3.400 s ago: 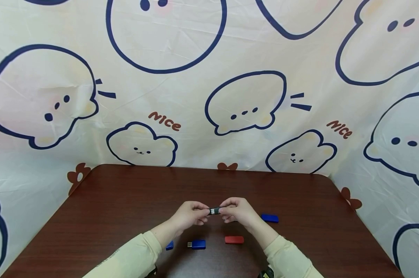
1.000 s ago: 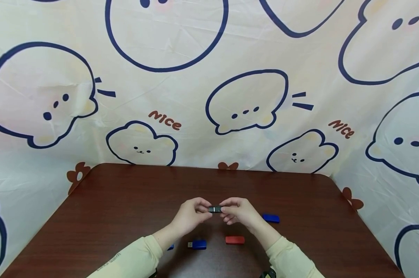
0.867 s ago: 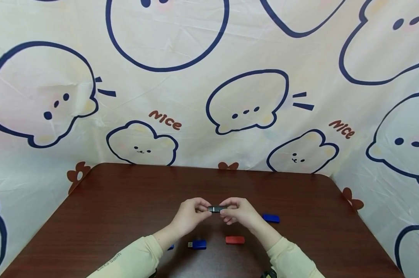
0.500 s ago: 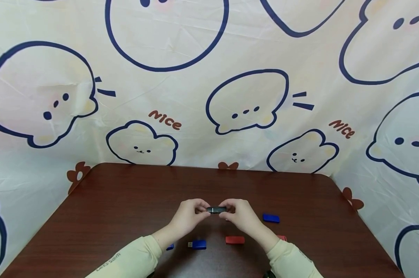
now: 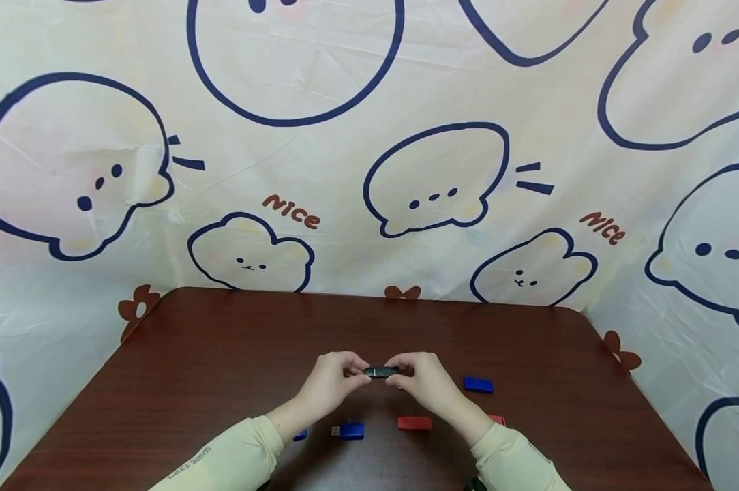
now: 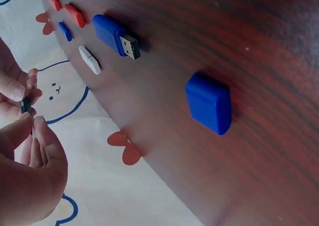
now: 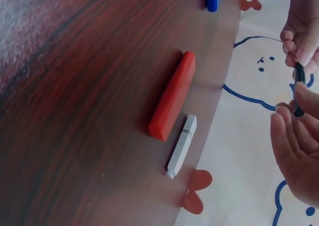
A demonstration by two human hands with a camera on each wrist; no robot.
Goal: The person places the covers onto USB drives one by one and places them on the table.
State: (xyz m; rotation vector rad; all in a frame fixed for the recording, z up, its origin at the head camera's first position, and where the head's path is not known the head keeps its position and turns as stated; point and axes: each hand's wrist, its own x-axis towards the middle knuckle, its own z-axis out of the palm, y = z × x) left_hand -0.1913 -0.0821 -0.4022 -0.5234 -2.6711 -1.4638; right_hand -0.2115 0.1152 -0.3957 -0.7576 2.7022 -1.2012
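Observation:
In the head view, a black USB stick [image 5: 381, 372] with a thin pale line across it is held level above the table. My left hand [image 5: 331, 383] pinches its left end between thumb and fingertips. The right end is pinched by my right hand [image 5: 426, 382]. Both wrist views show the same two-handed hold, with the fingers covering much of the stick. Nearer me lie a blue USB stick [image 5: 351, 432] with its metal plug bare and a red stick [image 5: 414, 423]. A blue cap [image 6: 209, 104] sits close to the left wrist camera.
A white stick [image 7: 182, 146] lies on the table, almost hidden under my hands in the head view. Another blue piece [image 5: 478, 384] is to the right. My right forearm partly covers a second red piece [image 5: 497, 419]. A patterned cloth [image 5: 339, 164] surrounds the brown table [image 5: 234, 354].
Earlier, a metal plug showed between the black stick's two parts; now they meet at a thin line. My right fingers shifted along its end, and a red piece came into sight by the right sleeve.

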